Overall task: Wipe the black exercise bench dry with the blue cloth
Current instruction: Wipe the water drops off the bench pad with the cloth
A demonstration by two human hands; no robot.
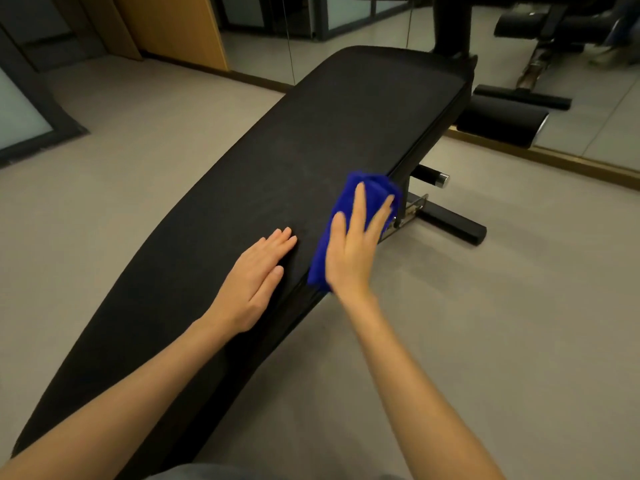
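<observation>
Our right hand (349, 251) presses flat, fingers spread, on the blue cloth (346, 220) at the black bench (277, 161) right edge, hiding much of it; left hand (254, 280) lies open on the pad, gripping nothing.

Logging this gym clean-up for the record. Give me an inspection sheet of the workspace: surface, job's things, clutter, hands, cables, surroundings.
Surface: black exercise bench, long padded top, no drops or wet patches that can be made out.
Job's things: blue cloth, bunched, pressed against the bench's right edge.
Clutter: nothing seen on the bench pad.
Hands: left hand flat, palm down on the pad, holding nothing; right hand spread open over the cloth, pressing it against the bench.
Cables: nothing seen.
Surroundings: grey floor; bench foot bar on it; wall mirror behind, reflecting gym equipment; wooden panel at upper left.
</observation>
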